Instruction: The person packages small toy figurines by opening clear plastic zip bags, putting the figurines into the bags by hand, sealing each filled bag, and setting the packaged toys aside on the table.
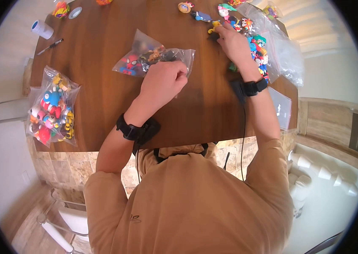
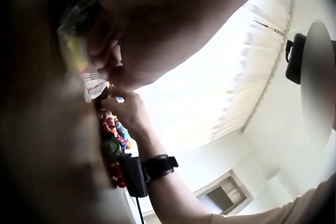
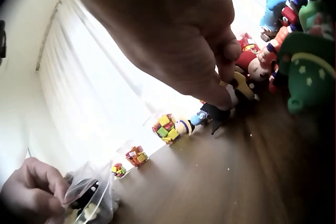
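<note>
My left hand [image 1: 162,82] grips the near edge of a clear plastic bag [image 1: 139,42] in the middle of the table. Inside it lie a red and blue Spider-Man figurine [image 1: 131,62] and several dark and brown ones. Farther off to the right, my right hand [image 1: 235,44] reaches down among loose toy figurines. Its thumb and fingers pinch a small black figurine [image 3: 216,117], close beside a yellow and black one [image 3: 241,86]. A green figurine with pale stars [image 3: 307,74] and several red and blue ones stand just right of that hand.
A filled bag of figurines [image 1: 52,108] lies at the left edge. Behind it are a pen [image 1: 50,46], a white cup [image 1: 42,29] and a small white dish [image 1: 75,12]. Empty clear bags [image 1: 287,57] cover the right edge. Candy-filled containers [image 3: 167,128] stand along the back.
</note>
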A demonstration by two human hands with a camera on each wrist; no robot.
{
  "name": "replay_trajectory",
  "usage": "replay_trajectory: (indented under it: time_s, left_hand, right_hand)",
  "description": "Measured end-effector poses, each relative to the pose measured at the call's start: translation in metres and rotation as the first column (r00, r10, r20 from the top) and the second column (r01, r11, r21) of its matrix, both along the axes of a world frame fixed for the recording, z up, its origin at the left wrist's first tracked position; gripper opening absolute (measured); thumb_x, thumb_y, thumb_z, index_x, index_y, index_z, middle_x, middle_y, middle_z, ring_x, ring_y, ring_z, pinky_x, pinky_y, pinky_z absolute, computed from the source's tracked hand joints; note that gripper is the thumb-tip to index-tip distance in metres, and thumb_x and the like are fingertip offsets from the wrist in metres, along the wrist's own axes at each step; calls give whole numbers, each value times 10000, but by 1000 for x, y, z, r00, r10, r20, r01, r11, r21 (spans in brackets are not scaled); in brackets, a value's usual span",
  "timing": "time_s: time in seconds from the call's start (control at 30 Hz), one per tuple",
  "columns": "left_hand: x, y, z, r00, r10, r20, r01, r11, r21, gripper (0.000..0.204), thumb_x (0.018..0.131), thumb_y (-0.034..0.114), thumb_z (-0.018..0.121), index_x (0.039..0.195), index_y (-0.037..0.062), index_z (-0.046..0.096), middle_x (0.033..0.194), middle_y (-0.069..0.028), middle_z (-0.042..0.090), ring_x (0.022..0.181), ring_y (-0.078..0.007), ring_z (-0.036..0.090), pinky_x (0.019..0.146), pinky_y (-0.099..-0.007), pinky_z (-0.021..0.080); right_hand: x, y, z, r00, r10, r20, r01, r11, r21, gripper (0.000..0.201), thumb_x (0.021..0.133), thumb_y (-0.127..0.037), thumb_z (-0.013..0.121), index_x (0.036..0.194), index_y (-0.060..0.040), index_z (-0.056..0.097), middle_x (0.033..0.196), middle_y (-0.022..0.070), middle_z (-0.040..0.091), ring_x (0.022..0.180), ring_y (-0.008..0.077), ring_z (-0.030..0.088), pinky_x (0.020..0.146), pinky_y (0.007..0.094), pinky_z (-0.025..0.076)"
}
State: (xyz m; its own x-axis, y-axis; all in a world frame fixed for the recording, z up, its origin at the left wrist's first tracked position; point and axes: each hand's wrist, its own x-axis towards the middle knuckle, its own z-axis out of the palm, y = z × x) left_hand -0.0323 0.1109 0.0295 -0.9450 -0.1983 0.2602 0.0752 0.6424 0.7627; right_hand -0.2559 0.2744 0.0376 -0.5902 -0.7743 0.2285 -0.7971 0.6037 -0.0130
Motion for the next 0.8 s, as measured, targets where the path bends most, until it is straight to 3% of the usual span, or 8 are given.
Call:
replay_trajectory:
  time_s: [0.1,0.17,0.23,0.27,0.33,0.4,0.63,0.8]
  left_hand:
    - [0,-2,6,995,-61,79,38,963,268,67,844,51,629,878,21,678,655,-43,612,592,-120,593,546,-287,444]
    - [-4,-5,3,999,18,-45,17,750,662,90,890,41,620,929,-9,684,703,15,614,641,-38,547,568,-210,425]
    - [-2,-8,13,998,45,-33,-10,726,688,92,897,33,617,939,-17,680,734,13,631,651,-38,551,582,-198,428]
    - [-1,-8,16,997,69,-20,-35,702,711,94,903,26,613,950,-25,677,765,12,648,661,-37,555,596,-186,431]
    - [0,-5,14,997,74,-35,-35,771,636,98,899,32,620,955,-25,677,764,13,651,664,-31,554,597,-186,433]
    - [0,-2,14,996,71,-54,-30,835,550,102,896,38,628,960,-24,678,763,14,653,667,-26,553,598,-186,434]
    - [5,3,26,998,27,49,-46,893,448,91,891,40,626,944,-13,678,756,17,655,662,-18,551,579,-187,432]
    - [6,4,21,999,45,-25,-27,871,490,71,849,65,630,875,18,676,662,-35,632,594,-89,587,549,-245,446]
  right_hand:
    - [6,8,8,998,-33,50,36,998,-56,288,848,-118,668,1134,-105,636,988,85,657,856,313,668,725,430,536]
    - [18,12,22,994,-76,79,84,992,-97,264,857,-129,680,1117,-102,644,924,92,665,805,289,672,690,401,532]
    - [38,15,41,851,-139,506,327,894,-306,184,877,-148,706,1036,-64,669,815,44,667,692,160,622,625,313,491]
    - [48,19,42,849,-138,509,326,896,-301,184,877,-148,706,1036,-64,669,815,44,667,692,160,622,625,313,491]
    - [69,27,45,486,224,845,345,839,-420,126,890,-139,712,939,-28,681,806,-16,648,690,54,537,618,245,446]
    - [95,22,45,298,253,921,336,875,-349,104,899,-115,696,921,-14,689,829,-44,655,735,32,545,646,229,448]
    - [100,1,15,251,263,932,-165,960,-227,209,911,-181,641,1039,-21,677,798,87,661,779,82,595,731,256,476]
    - [108,-7,14,206,364,908,1,928,-372,196,937,-146,600,1031,9,676,863,63,680,826,94,597,768,264,479]
